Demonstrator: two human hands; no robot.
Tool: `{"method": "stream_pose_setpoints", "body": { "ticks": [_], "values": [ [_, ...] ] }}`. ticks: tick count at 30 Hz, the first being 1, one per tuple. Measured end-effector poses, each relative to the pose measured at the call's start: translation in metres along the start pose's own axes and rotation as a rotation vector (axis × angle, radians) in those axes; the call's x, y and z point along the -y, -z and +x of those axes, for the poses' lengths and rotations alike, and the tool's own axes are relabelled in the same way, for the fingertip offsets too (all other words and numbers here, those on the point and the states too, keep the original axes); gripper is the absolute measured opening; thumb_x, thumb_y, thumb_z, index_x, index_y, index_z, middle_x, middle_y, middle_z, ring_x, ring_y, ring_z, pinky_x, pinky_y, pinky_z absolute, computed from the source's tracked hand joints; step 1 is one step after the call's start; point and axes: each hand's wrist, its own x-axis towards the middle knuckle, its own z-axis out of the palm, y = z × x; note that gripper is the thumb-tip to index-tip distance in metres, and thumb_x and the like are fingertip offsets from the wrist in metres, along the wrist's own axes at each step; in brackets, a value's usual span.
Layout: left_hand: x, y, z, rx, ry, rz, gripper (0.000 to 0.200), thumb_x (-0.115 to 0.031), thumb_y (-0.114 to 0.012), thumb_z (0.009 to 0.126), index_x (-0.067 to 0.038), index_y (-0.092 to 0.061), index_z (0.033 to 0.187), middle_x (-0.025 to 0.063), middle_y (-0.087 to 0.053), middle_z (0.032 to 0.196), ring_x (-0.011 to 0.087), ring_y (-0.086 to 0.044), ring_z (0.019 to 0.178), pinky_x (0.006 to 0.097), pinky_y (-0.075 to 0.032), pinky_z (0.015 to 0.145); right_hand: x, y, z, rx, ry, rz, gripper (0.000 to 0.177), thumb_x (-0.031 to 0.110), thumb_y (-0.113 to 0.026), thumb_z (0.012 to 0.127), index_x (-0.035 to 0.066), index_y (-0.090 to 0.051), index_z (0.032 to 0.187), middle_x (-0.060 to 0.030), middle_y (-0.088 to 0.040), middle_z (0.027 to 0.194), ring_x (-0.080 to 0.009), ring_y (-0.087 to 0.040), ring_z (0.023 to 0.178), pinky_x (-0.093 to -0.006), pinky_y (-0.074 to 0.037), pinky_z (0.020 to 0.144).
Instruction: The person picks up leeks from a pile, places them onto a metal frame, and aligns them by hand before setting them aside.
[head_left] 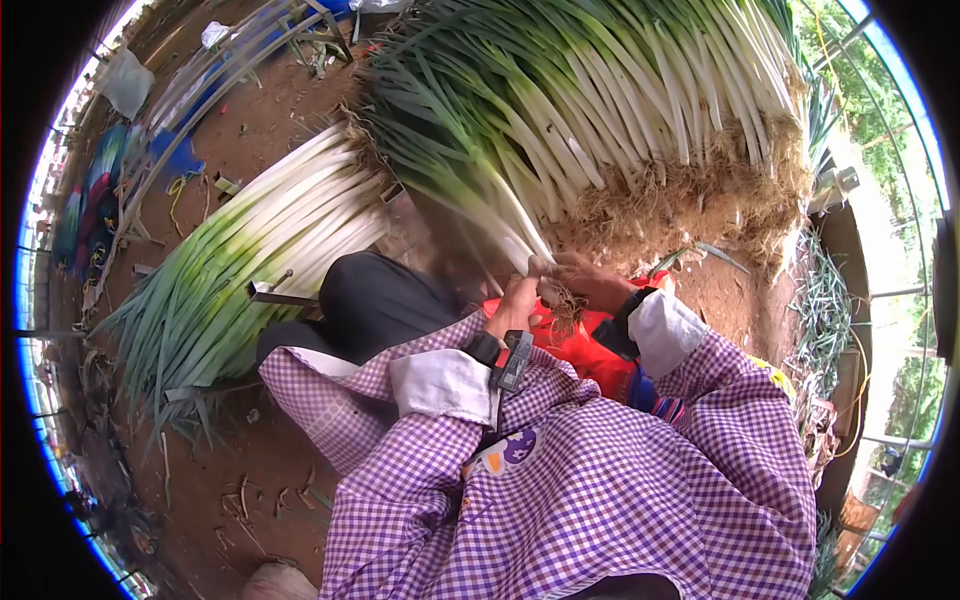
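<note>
Past the checked smock (600, 490), a scallion (525, 240) is clasped by left hand (515, 303) and right hand (592, 283), seemingly mid-cleaning, steady peeling needed.

The ground (265, 120) is bare brown dirt. A heap of leeks (260, 250) lies flat on it at the left, white ends up and green tops down. A big heap (620, 90) sits behind, with its hairy roots (690, 200) near the dirt. Small dry bits of leaf (240, 500) lie here and there in front. A blue cloth (178, 155) and a white bag (128, 82) lie far off at the left.
</note>
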Motion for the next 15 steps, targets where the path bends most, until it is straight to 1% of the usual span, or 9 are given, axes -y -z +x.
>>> {"method": "stream_pose_setpoints", "body": {
  "ticks": [2,4,6,9,10,12,13,15],
  "values": [
    [0.0,0.001,0.008,-0.001,-0.014,-0.016,0.05,-0.05,-0.056,0.105,-0.007,-0.061,0.132,0.0111,-0.069,0.118,0.0252,-0.066,0.109,0.0458,-0.055,0.094,0.001,0.001,0.001,0.026,-0.21,0.108,0.048,0.049,-0.073,0.097,0.001,-0.074,0.098,-0.0019,-0.066,0.078,-0.01,-0.059,0.064,-0.0304,-0.046,0.055],
    [0.002,0.002,0.018,0.019,-0.056,-0.118,0.052,-0.05,-0.057,0.105,-0.006,-0.06,0.133,0.0126,-0.068,0.119,0.0267,-0.067,0.11,0.046,-0.054,0.096,0.007,0.007,0.008,0.067,-0.358,0.159,0.045,0.046,-0.075,0.097,0.001,-0.075,0.1,-0.0012,-0.066,0.079,-0.0099,-0.059,0.063,-0.0302,-0.046,0.054],
    [0.004,0.004,0.031,0.051,-0.104,-0.243,0.054,-0.05,-0.057,0.105,-0.005,-0.058,0.134,0.0141,-0.068,0.121,0.0282,-0.067,0.111,0.0462,-0.053,0.098,0.02,0.016,-0.004,0.155,-0.201,0.058,0.042,0.042,-0.077,0.095,0.001,-0.075,0.1,-0.0012,-0.066,0.081,-0.0097,-0.06,0.065,-0.0307,-0.047,0.055],
    [0.007,0.008,0.052,0.128,-0.153,-0.383,0.057,-0.051,-0.057,0.105,-0.003,-0.056,0.136,0.0164,-0.068,0.123,0.0304,-0.067,0.112,0.0466,-0.052,0.101,0.011,0.02,-0.019,0.156,-0.384,0.198,0.042,0.037,-0.076,0.096,-0.003,-0.072,0.108,-0.0013,-0.066,0.087,-0.0121,-0.063,0.07,-0.0324,-0.053,0.06],
    [0.008,0.012,0.059,0.154,-0.165,-0.422,0.058,-0.051,-0.057,0.105,-0.003,-0.055,0.136,0.0171,-0.068,0.124,0.0311,-0.067,0.112,0.0467,-0.051,0.102,-0.016,0.023,-0.033,0.144,-0.417,0.234,0.043,0.037,-0.076,0.096,-0.004,-0.071,0.109,-0.0014,-0.065,0.086,-0.0128,-0.063,0.069,-0.0322,-0.053,0.06],
    [0.005,0.013,0.062,0.237,-0.193,-0.492,0.058,-0.049,-0.057,0.105,-0.001,-0.054,0.138,0.0191,-0.067,0.126,0.0337,-0.066,0.113,0.0484,-0.052,0.102,0.019,0.015,-0.059,0.11,-0.555,0.331,0.042,0.035,-0.071,0.098,-0.003,-0.067,0.115,-0.0024,-0.065,0.082,-0.0147,-0.064,0.068,-0.0306,-0.053,0.059],
    [0.0,0.012,0.055,0.276,-0.202,-0.522,0.058,-0.048,-0.057,0.105,0.0,-0.053,0.138,0.0198,-0.067,0.126,0.0349,-0.066,0.114,0.0499,-0.053,0.101,0.036,0.02,-0.072,0.275,-0.515,0.423,0.038,0.033,-0.07,0.097,-0.001,-0.066,0.114,-0.0029,-0.065,0.081,-0.0136,-0.064,0.067,-0.029,-0.052,0.058],
    [-0.009,0.01,0.042,0.352,-0.22,-0.582,0.058,-0.046,-0.058,0.105,0.001,-0.052,0.138,0.0211,-0.067,0.127,0.0372,-0.066,0.115,0.0528,-0.054,0.099,0.043,0.023,-0.101,0.255,-0.566,0.42,0.033,0.03,-0.068,0.097,0.0,-0.065,0.11,-0.003,-0.065,0.083,-0.013,-0.064,0.068,-0.0296,-0.052,0.057]
  ]
}}
